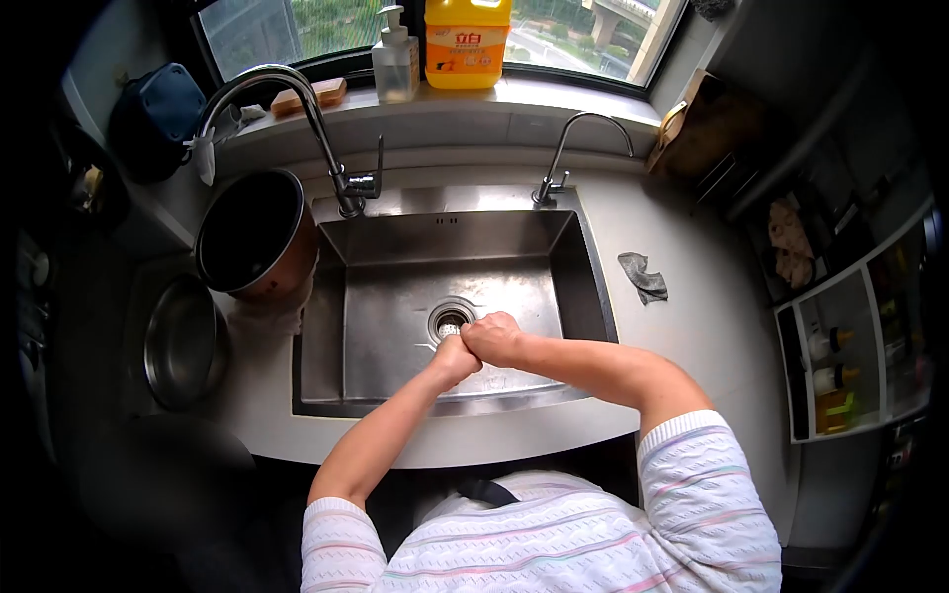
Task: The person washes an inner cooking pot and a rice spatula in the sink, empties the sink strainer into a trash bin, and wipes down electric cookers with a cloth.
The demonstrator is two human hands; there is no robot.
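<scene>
Both my hands meet above the stainless steel sink (395, 296), just in front of its drain (452, 318). My left hand (456, 360) is closed, its fingers curled out of sight. My right hand (493, 339) is also closed and presses against the left one near the thumbs. Whatever they may hold between them is hidden by the fingers and backs of the hands. A metal strainer basket shows inside the drain opening, partly covered by the hands.
A tall faucet (314, 114) stands behind the sink at left, a thin one (560, 148) at right. A dark inner pot (282, 282) and a metal basin (183, 341) sit left. A grey cloth (644, 278) lies right. The sill holds a yellow jug (467, 49) and a pump bottle (396, 64).
</scene>
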